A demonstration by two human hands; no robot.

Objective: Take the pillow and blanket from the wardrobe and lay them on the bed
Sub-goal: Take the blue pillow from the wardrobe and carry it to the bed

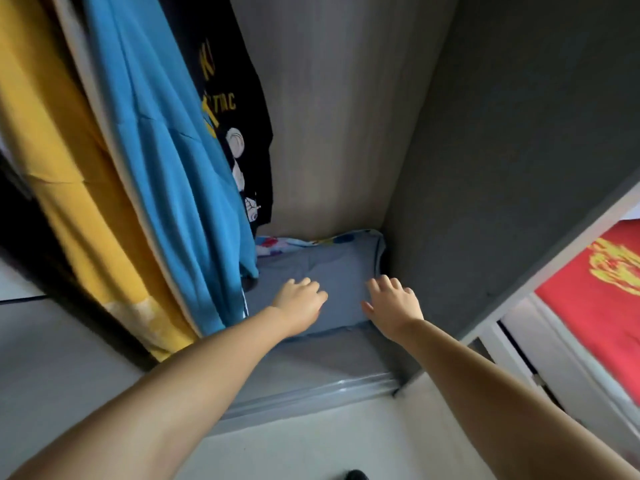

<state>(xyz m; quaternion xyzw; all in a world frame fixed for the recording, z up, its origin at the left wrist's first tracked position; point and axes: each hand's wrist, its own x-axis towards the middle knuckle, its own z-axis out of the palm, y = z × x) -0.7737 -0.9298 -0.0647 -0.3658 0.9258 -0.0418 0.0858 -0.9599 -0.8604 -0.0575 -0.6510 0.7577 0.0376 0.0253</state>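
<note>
A grey-blue pillow (341, 271) lies on the wardrobe floor against the back right corner. Behind it, at the back wall, a strip of bright patterned fabric (287, 243) shows, probably the blanket; most of it is hidden. My left hand (300, 304) rests on the pillow's front left part with fingers curled downward, not closed around anything. My right hand (393, 308) hovers over or touches the pillow's front right edge, fingers spread apart. Both bare forearms reach in from below.
Hanging clothes crowd the left: a yellow garment (59, 168), a blue shirt (156, 150) whose hem drapes over the pillow's left end, and a black printed shirt (235, 98). The grey wardrobe side wall (502, 150) stands right. A red cloth (595, 299) lies beyond it.
</note>
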